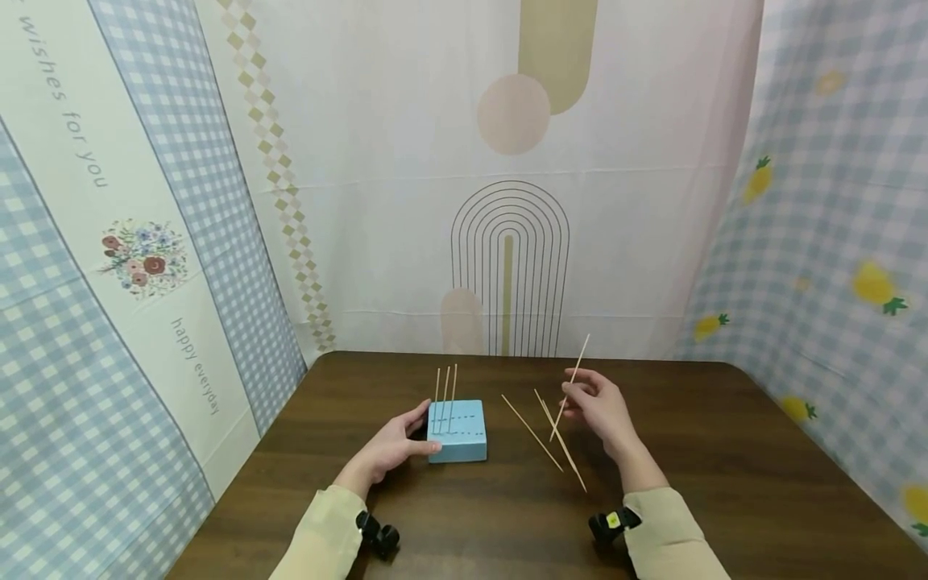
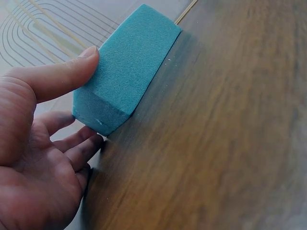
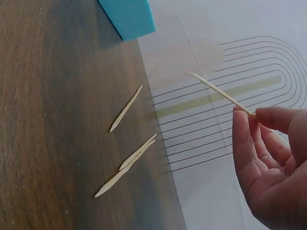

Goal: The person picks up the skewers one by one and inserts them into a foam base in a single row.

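Pinching a thin, pale wooden skewer (image 1: 573,385), right hand (image 1: 602,411) raised.

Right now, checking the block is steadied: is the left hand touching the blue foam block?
Touching. The left wrist view shows the left hand with thumb and fingertips against the blue foam block.

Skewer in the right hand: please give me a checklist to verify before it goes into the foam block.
1. Right hand pinches one skewer: ok.
2. Left hand steadies the block; thumb and fingers touch it: ok.
3. Block sits flat on the table: ok.
4. Three skewers already stand upright in the block: ok.
5. Which end of the held skewer is pointed: cannot tell.
6. Spare skewers lie within reach on the table: ok.
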{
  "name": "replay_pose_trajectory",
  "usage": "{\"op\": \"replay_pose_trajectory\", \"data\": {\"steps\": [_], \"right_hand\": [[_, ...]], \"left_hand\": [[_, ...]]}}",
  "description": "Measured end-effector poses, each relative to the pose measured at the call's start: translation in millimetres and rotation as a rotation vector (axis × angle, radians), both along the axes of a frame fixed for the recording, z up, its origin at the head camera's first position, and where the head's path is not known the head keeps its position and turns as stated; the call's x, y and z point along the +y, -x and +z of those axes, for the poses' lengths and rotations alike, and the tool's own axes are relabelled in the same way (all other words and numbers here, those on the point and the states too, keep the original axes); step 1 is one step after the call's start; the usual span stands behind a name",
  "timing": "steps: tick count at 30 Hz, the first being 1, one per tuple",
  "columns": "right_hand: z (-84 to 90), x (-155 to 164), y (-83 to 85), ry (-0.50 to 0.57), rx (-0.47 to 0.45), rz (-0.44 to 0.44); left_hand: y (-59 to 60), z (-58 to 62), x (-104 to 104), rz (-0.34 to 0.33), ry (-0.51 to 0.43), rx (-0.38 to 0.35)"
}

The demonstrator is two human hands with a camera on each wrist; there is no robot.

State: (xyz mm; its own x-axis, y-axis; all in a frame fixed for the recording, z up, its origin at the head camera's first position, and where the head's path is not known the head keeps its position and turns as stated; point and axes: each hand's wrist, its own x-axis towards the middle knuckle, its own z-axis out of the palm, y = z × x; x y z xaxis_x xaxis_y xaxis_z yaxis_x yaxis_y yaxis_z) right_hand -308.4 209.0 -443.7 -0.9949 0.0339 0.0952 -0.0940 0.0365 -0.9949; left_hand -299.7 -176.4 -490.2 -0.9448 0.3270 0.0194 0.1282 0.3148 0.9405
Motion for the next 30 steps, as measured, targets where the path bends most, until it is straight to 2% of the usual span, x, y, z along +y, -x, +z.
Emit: {"op": "replay_pose_trajectory", "data": {"steps": [9,16,30], "right_hand": [[-1.0,-2.7,0.8,-0.018,0.018,-0.006],[-1.0,-6.0,2.7,-0.007,0.041,-0.032],[2.5,-23.1,2.5,0.075,0.087,-0.08]], "left_hand": [[2.4,2.3,-0.4,-0.011,0.027,-0.006],[7.6,4.9,2.4,0.008,0.028,-0.038],[8.9,4.8,3.3,0.022,0.022,-0.056]]}}
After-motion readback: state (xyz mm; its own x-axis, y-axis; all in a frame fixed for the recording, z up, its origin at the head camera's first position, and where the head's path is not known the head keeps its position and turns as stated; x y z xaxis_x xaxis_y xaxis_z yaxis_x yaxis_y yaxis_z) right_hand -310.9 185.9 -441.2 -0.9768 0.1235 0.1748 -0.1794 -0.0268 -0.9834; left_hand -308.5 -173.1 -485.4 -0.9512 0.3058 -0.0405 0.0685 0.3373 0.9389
